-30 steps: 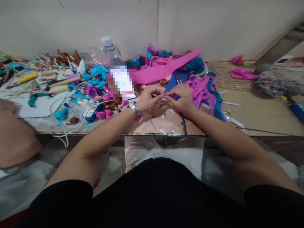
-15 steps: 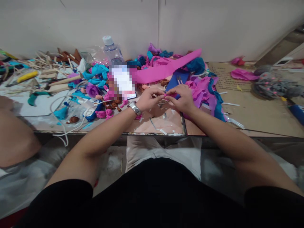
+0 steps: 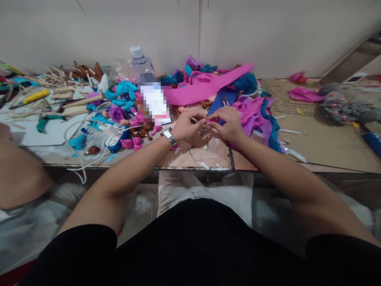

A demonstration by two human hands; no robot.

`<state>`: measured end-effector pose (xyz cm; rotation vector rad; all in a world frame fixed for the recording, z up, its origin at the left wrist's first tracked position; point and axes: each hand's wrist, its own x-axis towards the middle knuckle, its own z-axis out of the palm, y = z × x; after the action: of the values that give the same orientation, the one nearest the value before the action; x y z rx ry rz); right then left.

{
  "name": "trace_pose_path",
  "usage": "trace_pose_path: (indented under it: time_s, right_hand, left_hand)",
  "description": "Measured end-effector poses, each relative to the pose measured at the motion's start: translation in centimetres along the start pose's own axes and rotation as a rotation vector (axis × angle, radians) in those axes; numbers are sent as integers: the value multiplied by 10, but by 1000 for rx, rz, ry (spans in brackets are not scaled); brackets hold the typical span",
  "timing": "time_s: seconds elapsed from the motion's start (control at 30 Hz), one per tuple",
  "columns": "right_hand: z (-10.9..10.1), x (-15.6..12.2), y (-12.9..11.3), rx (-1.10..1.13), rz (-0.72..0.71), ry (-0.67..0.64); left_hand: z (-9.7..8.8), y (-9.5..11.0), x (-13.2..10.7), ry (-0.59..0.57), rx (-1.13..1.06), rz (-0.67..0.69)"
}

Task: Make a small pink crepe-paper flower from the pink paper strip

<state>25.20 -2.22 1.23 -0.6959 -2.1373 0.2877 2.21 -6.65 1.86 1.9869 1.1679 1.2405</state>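
Note:
My left hand [image 3: 188, 125], with a metal watch [image 3: 170, 136] on its wrist, pinches a small piece of pink crepe paper [image 3: 207, 120] between thumb and fingers. From the other side my right hand [image 3: 228, 124] grips the same piece, fingertips nearly meeting those of the left. Fingers cover most of it. Behind my hands a long pink crepe strip [image 3: 198, 93] stretches across the table. A blue sheet [image 3: 218, 102] with a pair of scissors [image 3: 225, 100] on it lies just past my right hand. Crumpled pink and purple crepe paper [image 3: 248, 113] is heaped to its right.
A phone [image 3: 156, 104] leans by a clear bottle [image 3: 142, 67] at the back. Balled crepe pieces [image 3: 117, 113], a white cable [image 3: 79, 153] and wooden sticks [image 3: 59, 89] crowd the left. Cardboard [image 3: 309, 135] covers the right side. Another person's limb [image 3: 22, 171] is at far left.
Both hands stay in nearly the same place, with only slight finger movement around the pink crepe paper. The limb at far left shifts a little.

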Motion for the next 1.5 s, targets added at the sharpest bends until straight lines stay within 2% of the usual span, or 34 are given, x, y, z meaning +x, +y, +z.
trace_pose_path:
  time_s: [0.37, 0.57, 0.8, 1.07, 1.3, 1.5]
  right_hand:
    - [0, 1, -2, 9, 17, -25]
    - [3, 0, -3, 16, -24, -12]
    - [-1, 0, -7, -24, 5, -21]
    - [-1, -1, -7, -1, 7, 2]
    - [4, 1, -2, 93, -93, -39]
    - [3, 2, -2, 97, -50, 59]
  left_hand:
    - [0, 9, -3, -111, -146, -95]
    - [2, 7, -3, -75, -147, -85]
    - [-4, 6, 1, -78, -116, -6]
    - [-3, 3, 2, -80, -119, 18]
    - [-1, -1, 2, -86, -151, -41]
    - [-1, -1, 3, -64, -216, -44]
